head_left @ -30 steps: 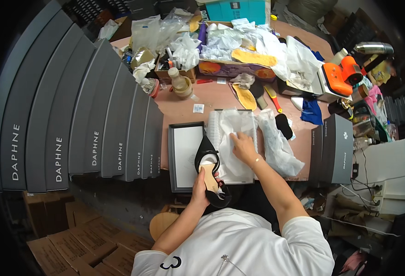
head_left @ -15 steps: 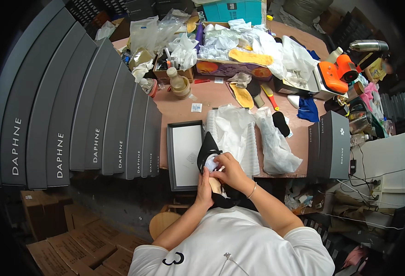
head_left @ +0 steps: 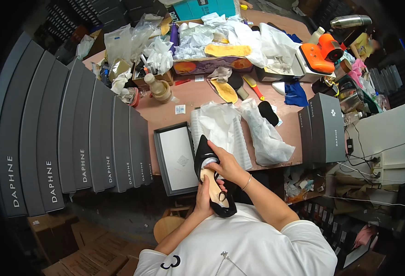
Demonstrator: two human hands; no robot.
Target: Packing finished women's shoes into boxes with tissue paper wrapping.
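A black pointed-toe shoe (head_left: 208, 176) with a beige insole is held in front of my chest, its toe pointing away from me. My left hand (head_left: 204, 201) closes around its middle from the left and below. Across the front part, my right hand (head_left: 226, 163) grips the shoe from the right, thumb at the opening. White stuffing shows a little inside the toe. Just left of the shoe lies a shallow dark grey box part (head_left: 158, 158) with a white inside. Beyond my hands, white tissue paper (head_left: 218, 120) lies spread open in a box.
Tall stacks of grey shoeboxes (head_left: 78, 138) line the left. A tissue-wrapped bundle (head_left: 269, 140) lies right of the open paper, with more grey boxes (head_left: 326, 131) beyond it. At the back stand a paper-filled carton (head_left: 211, 66), a bottle (head_left: 158, 87) and an orange device (head_left: 319, 57).
My right fingers have left the shoe's opening and wrapped around its front part. The shoe's heel end has come into sight toward my chest. The whole view has shifted slightly.
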